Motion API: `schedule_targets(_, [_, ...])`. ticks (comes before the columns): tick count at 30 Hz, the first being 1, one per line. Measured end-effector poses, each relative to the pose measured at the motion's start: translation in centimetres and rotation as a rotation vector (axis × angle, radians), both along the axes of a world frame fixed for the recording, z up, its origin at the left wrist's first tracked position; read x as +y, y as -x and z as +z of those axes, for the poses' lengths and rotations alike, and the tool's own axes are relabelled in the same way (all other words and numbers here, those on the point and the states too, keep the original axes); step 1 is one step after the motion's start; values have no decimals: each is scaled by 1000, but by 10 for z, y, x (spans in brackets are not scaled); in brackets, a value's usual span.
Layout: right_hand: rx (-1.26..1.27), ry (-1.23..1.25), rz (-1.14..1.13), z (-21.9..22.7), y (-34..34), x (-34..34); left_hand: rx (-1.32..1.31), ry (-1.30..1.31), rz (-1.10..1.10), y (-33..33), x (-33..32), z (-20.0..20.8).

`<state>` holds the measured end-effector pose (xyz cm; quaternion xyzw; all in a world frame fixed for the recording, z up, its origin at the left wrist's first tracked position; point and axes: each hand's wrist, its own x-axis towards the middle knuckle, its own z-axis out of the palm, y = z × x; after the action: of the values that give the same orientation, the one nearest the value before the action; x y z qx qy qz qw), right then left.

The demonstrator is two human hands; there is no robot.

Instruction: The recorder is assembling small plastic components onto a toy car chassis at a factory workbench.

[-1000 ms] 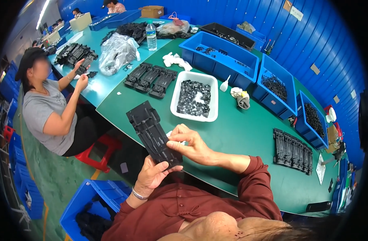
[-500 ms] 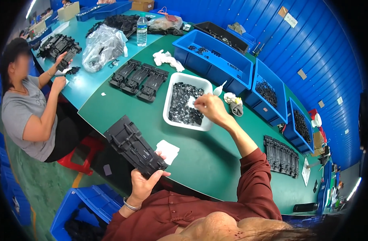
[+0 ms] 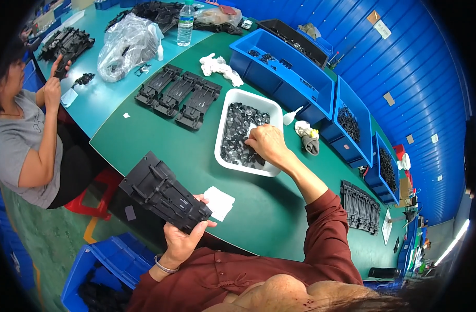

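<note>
My left hand (image 3: 183, 240) grips the near end of a long black molded plastic part (image 3: 162, 192), thumb on top and fingers underneath. The part is tilted, its ribbed far end pointing up and left over the table's edge. My right hand (image 3: 269, 145) is over a white plastic tub (image 3: 277, 112), its fingers bent together and reaching down among small shiny dark pieces (image 3: 239, 127). What the fingertips hold, if anything, is hidden. White paper slips (image 3: 220, 204) lie on the green table (image 3: 259, 218), just beyond my left hand.
Three similar black parts (image 3: 181, 96) lie beyond the tub, near a white cloth (image 3: 221, 69). Blue bins (image 3: 285, 78) line the back, with a squeeze bottle (image 3: 291, 115) and rolled gloves (image 3: 307, 138) before them. More black parts (image 3: 360, 208) stand right. A co-worker (image 3: 30, 140) sits left.
My right hand has gone lower into the dark pieces. The view has shifted slightly; my left hand still holds the black part. The co-worker's hands have come together around a dark part.
</note>
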<state>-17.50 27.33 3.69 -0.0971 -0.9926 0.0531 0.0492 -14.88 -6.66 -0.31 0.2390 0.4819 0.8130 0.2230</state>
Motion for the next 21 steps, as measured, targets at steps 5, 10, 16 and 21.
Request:
schedule_targets(5, [29, -44, 29, -13, -3, 17, 3, 10, -14, -4, 3, 4])
schedule_targets(10, [107, 156, 25, 6, -5, 11, -46, -17, -11, -9, -8, 8])
schedule_targets(16, [142, 1388, -58, 53, -44, -36, -222, -160, -231, -11, 1, 25])
schedule_targets(21, [121, 1551, -11, 52, -80, -85, -167, -226, -314, -18, 26, 33])
